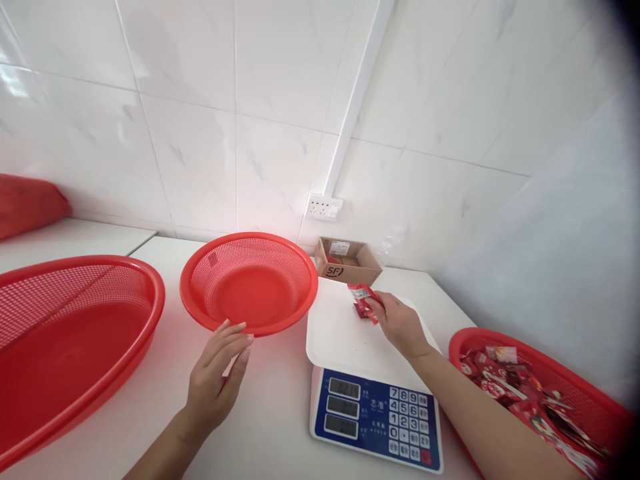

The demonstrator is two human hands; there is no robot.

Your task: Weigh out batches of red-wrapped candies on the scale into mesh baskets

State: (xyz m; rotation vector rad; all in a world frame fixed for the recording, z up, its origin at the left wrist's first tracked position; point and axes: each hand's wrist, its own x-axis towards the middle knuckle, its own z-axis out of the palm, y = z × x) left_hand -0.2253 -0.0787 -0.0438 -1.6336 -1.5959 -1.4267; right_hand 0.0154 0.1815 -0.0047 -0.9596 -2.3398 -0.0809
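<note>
My right hand (401, 325) is closed around a few small red packets (364, 301), held over the white pan (340, 340) of a digital scale (375, 420). Whether the packets touch the pan I cannot tell. My left hand (217, 373), fingers apart and holding nothing, is at the near rim of a round red plastic basket (250, 332) with mesh sides. No items show inside that basket. The scale has a blue keypad panel and three small displays, whose digits are too blurred to read.
At the right, a red basket (463, 337) holds many small red packets (520, 387). A larger red basket (150, 333) stands at the left. Behind the scale sits an open cardboard box (350, 272). A wall socket (324, 207) and a red bag-like thing (30, 205) are farther back.
</note>
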